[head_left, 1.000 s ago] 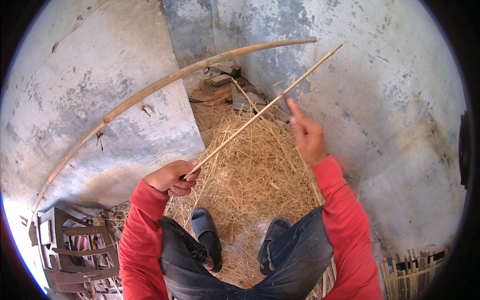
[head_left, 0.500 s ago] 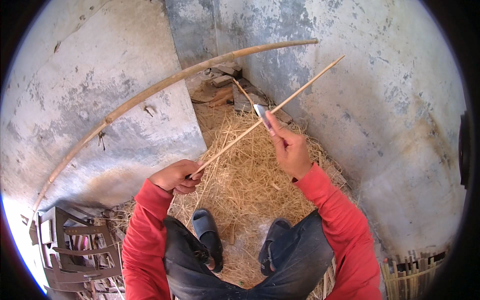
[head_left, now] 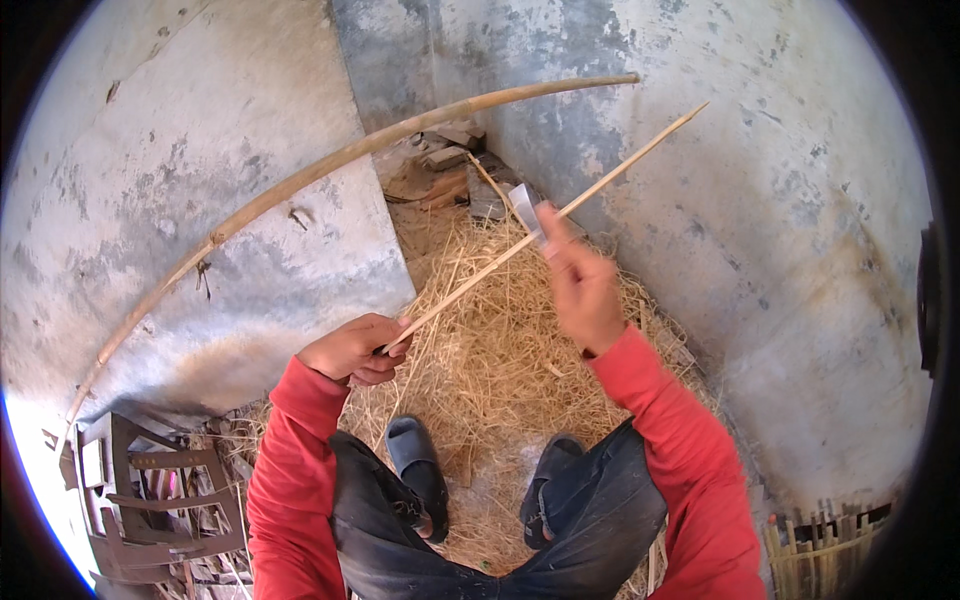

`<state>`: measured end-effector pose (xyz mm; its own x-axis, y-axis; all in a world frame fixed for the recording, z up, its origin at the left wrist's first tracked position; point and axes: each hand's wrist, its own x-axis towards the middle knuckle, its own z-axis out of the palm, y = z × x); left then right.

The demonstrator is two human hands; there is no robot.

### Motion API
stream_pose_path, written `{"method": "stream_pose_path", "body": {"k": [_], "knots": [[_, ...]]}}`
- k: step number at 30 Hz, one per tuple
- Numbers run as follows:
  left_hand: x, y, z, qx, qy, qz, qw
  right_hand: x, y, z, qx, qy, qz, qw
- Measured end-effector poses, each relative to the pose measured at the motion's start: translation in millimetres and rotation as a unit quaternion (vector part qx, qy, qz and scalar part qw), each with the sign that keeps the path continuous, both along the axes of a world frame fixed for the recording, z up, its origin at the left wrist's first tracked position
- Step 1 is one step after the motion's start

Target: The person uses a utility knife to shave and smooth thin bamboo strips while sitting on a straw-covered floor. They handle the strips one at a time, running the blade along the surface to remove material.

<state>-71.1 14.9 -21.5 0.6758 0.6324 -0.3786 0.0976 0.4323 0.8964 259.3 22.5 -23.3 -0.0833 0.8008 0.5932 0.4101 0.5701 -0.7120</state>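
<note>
Sitting over the straw pile (head_left: 500,340), we are clenching the near end of a thin bamboo stick (head_left: 560,215) in our left hand (head_left: 352,348), at nine o'clock. Our right hand (head_left: 580,285), at one o'clock, is gripping a blade (head_left: 525,208) against the stick's middle. We judge shaving is under way, calling next for a steady stroke along the stick. Beyond, a curved pole (head_left: 330,165) is leaning on the wall.

One thin stick (head_left: 545,228) is held by two hands — left hand (head_left: 352,348), right hand (head_left: 582,290) — one blade (head_left: 527,209) above the right.
</note>
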Motion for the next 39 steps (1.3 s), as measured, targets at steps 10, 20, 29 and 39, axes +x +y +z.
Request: {"method": "stream_pose_path", "body": {"k": [10,20,29,39], "knots": [[13.5,1.4,1.0,0.033,0.012,-0.010,0.999,-37.3,-18.5,-12.2,0.021,0.027,0.145,0.989],[-2.3,-8.3,14.2,0.108,0.106,-0.001,0.988,86.6,35.3,16.2,0.104,0.068,-0.253,0.959],[22.1,-0.5,4.1,0.073,0.042,0.069,0.994,-12.2,1.1,-22.7,0.068,-0.046,0.020,0.996],[4.2,-7.8,17.2,0.134,0.071,0.099,0.983,32.0,15.8,13.7,0.097,0.057,-0.188,0.976]]}}
